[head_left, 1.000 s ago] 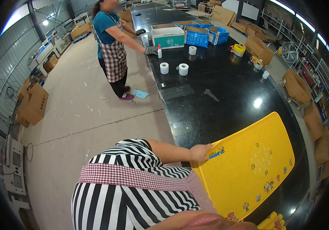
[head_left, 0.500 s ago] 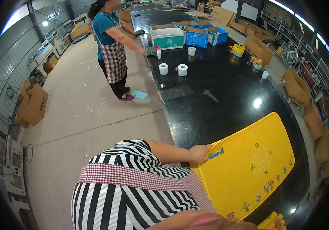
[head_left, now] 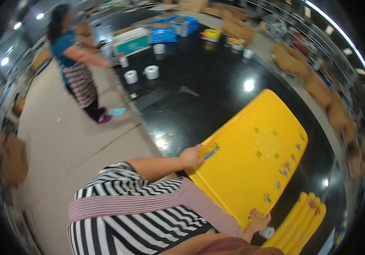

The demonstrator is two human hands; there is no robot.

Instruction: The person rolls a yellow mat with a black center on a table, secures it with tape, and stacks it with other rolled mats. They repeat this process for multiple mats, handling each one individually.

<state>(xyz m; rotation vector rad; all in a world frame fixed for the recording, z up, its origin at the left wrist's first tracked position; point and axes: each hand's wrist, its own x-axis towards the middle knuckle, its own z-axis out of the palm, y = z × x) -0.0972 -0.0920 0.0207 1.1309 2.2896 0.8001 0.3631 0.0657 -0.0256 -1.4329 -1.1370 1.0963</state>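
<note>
A flat yellow mat (head_left: 242,170) with small cartoon figures and a ring of printing lies tilted across the front of the black table. My left hand (head_left: 191,156) grips its left edge near a blue print, fingers closed over the rim. At the lower corner, my right hand (head_left: 257,223) is closed on the mat's edge. A small white roll (head_left: 267,232) sits right beside that hand. Just beyond it, several yellow rolled tubes (head_left: 297,223) with cartoon prints lie side by side on the table.
Across the black table (head_left: 216,97) stand white rolls (head_left: 151,72), a red-capped bottle (head_left: 123,60), a green-and-white carton (head_left: 130,41), blue crates (head_left: 163,34) and yellow tape (head_left: 212,34). A co-worker (head_left: 74,63) stands at the far left side. Cardboard boxes (head_left: 291,59) line the right.
My view has turned, so the scene shifts left and tilts. My right hand has come into view on the mat's lower corner. More of the yellow tubes shows. My left hand keeps its grip.
</note>
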